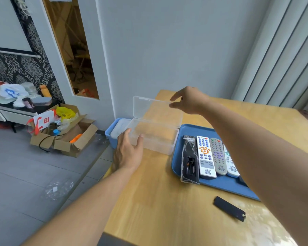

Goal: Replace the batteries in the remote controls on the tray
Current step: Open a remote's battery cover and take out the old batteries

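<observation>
A clear plastic box (pixel 154 138) stands on the wooden table, its hinged lid (pixel 156 110) raised upright. My left hand (pixel 127 151) rests against the box's front left corner, thumb and fingers around it. My right hand (pixel 187 102) pinches the lid's top right edge. A blue tray (pixel 220 183) to the right carries several remotes: a black one in a plastic sleeve with its battery bay exposed (pixel 189 160), a white one (pixel 205 157), a grey one (pixel 218 155) and another white one (pixel 230 164) partly behind my right forearm. A black battery cover (pixel 228 208) lies loose on the table.
A blue bin (pixel 111 134) with a white container sits past the table's left edge. On the floor are an open cardboard box of clutter (pixel 64 132) and a clear plastic bag (pixel 58 189). The wall is close behind the table.
</observation>
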The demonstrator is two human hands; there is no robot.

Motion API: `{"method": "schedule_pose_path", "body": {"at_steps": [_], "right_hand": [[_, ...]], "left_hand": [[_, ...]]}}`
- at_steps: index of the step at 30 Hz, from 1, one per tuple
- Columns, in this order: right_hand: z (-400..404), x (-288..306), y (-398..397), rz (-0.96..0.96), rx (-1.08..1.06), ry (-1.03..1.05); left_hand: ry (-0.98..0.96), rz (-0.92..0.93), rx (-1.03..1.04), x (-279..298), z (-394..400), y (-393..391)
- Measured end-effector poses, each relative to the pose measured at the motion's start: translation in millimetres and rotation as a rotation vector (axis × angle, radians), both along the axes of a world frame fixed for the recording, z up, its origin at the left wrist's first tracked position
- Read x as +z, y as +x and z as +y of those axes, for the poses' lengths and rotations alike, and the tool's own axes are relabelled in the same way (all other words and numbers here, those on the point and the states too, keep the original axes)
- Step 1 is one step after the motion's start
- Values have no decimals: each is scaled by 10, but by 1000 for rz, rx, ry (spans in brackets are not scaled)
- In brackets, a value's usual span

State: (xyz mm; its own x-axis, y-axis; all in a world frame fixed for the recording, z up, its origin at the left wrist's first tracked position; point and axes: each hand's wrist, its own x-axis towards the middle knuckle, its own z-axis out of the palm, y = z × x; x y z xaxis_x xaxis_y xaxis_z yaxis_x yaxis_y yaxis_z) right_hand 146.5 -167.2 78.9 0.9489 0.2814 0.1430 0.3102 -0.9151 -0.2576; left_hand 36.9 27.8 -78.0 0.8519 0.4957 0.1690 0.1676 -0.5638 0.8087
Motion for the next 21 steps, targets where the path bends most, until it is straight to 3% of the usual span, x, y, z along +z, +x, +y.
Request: {"method": "schedule_pose_path", "body": {"at_steps": [5, 11, 14, 17, 21], "right_hand": [[-65, -381, 231, -31, -284, 89], [25, -930, 302, 71, -307, -155], [112, -735, 270, 0, -135, -120], [279, -515, 98, 147, 221, -98], [466, -567, -60, 303, 436, -358]], "left_hand": [[-3, -19, 31, -32, 1, 39], [13, -9, 31, -44, 0, 47], [20, -13, 28, -46, -3, 53], [30, -17, 28, -55, 2, 51], [37, -21, 31, -65, 7, 64]]}}
